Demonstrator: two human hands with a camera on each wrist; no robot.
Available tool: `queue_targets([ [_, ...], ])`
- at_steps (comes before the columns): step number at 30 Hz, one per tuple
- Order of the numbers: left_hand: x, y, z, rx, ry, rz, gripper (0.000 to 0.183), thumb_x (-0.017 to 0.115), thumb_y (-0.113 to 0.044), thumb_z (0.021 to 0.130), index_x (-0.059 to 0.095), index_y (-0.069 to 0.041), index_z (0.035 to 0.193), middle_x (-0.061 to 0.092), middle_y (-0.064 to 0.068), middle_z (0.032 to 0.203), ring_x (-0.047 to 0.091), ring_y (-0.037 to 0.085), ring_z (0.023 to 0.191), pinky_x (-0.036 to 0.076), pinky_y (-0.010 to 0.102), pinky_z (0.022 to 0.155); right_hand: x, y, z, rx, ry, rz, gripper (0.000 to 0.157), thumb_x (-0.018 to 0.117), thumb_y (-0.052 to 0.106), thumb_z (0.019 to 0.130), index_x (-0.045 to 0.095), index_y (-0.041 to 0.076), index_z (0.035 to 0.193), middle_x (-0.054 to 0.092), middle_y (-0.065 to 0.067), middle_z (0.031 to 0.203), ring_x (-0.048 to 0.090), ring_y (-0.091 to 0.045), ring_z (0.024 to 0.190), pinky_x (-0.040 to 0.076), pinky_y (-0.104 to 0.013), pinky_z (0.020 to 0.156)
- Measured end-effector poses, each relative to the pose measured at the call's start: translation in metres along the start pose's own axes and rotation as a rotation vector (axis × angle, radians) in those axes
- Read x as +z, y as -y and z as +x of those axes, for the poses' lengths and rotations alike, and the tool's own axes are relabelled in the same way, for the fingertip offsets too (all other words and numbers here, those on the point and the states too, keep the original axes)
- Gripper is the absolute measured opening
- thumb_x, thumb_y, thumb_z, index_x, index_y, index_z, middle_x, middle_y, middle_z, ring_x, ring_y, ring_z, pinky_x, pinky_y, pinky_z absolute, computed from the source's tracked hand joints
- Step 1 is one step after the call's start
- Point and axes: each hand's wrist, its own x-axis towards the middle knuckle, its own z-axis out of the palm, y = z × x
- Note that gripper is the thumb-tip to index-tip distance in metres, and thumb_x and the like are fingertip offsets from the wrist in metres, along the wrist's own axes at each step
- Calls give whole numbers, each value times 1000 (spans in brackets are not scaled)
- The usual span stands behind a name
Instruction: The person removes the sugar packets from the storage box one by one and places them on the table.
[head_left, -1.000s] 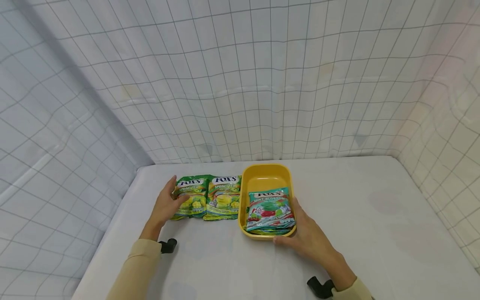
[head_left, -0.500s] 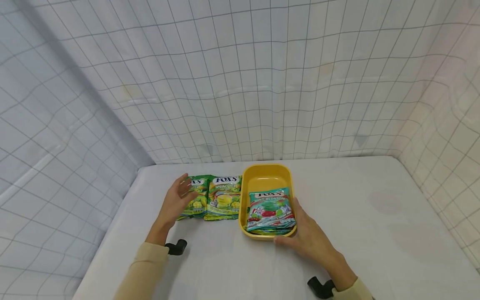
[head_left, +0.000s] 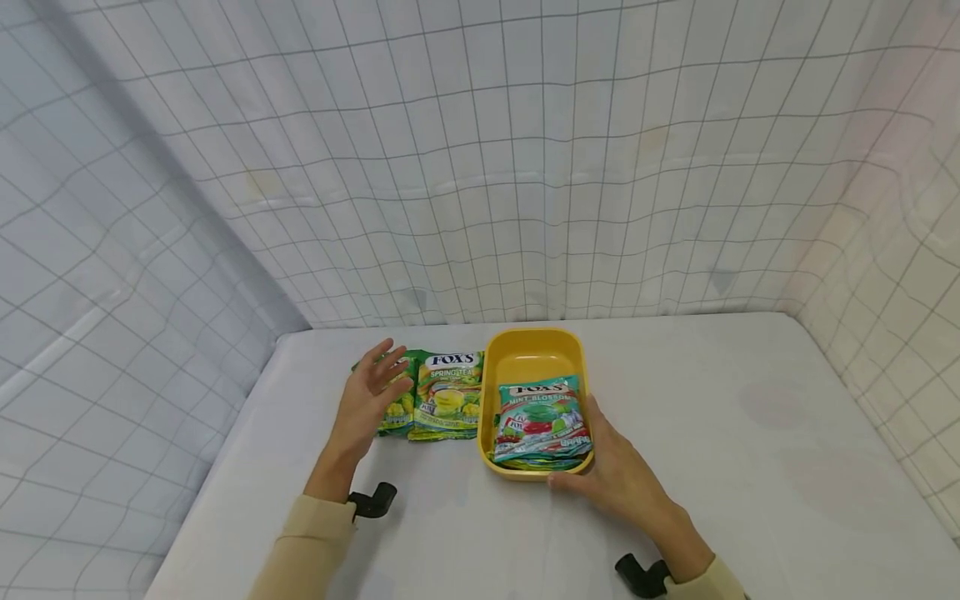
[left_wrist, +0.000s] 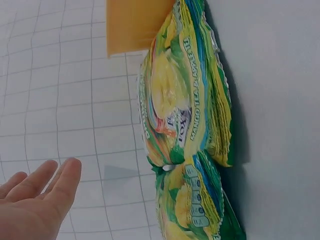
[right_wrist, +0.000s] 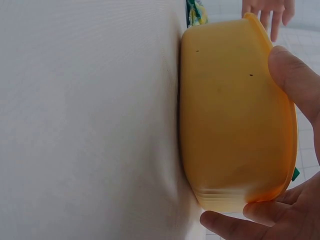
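My left hand [head_left: 366, 404] is raised over the left green candy bag [head_left: 397, 408], fingers spread and holding nothing. In the left wrist view the fingers [left_wrist: 65, 185] are apart from the bags. Beside that bag lies a second green FOX'S Spring Tea bag [head_left: 447, 400], close against the yellow plastic tub [head_left: 531, 343]. My right hand [head_left: 618, 471] grips the tub's near right corner, the thumb [right_wrist: 295, 75] at the near rim and the fingers around the right side. A teal FOX'S Mint Blossom bag [head_left: 540, 421] lies in the tub on top of green-yellow packaging, mostly hidden.
The tub and bags stand on a white-covered table [head_left: 720, 450] near its back edge. White grid-patterned cloth walls [head_left: 525, 208] rise behind and on both sides. A black wrist mount [head_left: 375, 500] sticks out from the left sleeve, another black mount [head_left: 641, 575] from the right.
My left hand has lifted off the left green bag and moved a little right and back, its fingers now spread. The right hand and the tub stay in place.
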Motion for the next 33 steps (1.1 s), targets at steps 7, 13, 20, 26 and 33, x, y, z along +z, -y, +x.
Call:
queue_targets([
  [7, 14, -12, -4, -6, 14, -59, 72, 64, -4, 99, 24, -2, 159, 38, 20, 158, 41, 40, 141, 47, 18, 97, 0, 0, 0, -6, -1, -3, 133, 86, 59, 74, 4, 4, 163, 19, -18, 166, 30, -41, 147, 32, -57, 114],
  [13, 23, -21, -5, -18, 18, -110, 74, 63, -1, 99, 22, -5, 160, 39, 18, 158, 42, 39, 141, 46, 18, 98, 0, 1, 1, 0, 0, -4, 131, 86, 57, 75, 4, 5, 164, 19, -18, 167, 30, -41, 147, 32, -58, 114],
  [20, 34, -28, -4, -2, 14, -159, 73, 63, -2, 99, 23, -5, 160, 39, 17, 158, 41, 39, 141, 48, 21, 98, 1, 1, 0, -2, -3, -4, 131, 86, 57, 75, 4, 5, 163, 19, -18, 167, 30, -41, 147, 32, -58, 114],
  [26, 46, -32, -5, -27, 35, -179, 73, 63, -3, 99, 23, -7, 160, 40, 14, 157, 46, 35, 139, 48, 23, 99, 0, 2, 1, 1, -1, 0, 131, 86, 56, 75, 5, 4, 163, 20, -18, 166, 30, -40, 147, 32, -57, 114],
  [33, 61, -35, -9, -59, 79, -203, 75, 62, -4, 99, 20, -4, 161, 38, 17, 158, 44, 39, 140, 45, 31, 106, 0, 2, 1, 8, 3, -5, 130, 86, 56, 76, 5, 4, 163, 20, -19, 166, 30, -41, 147, 32, -58, 114],
])
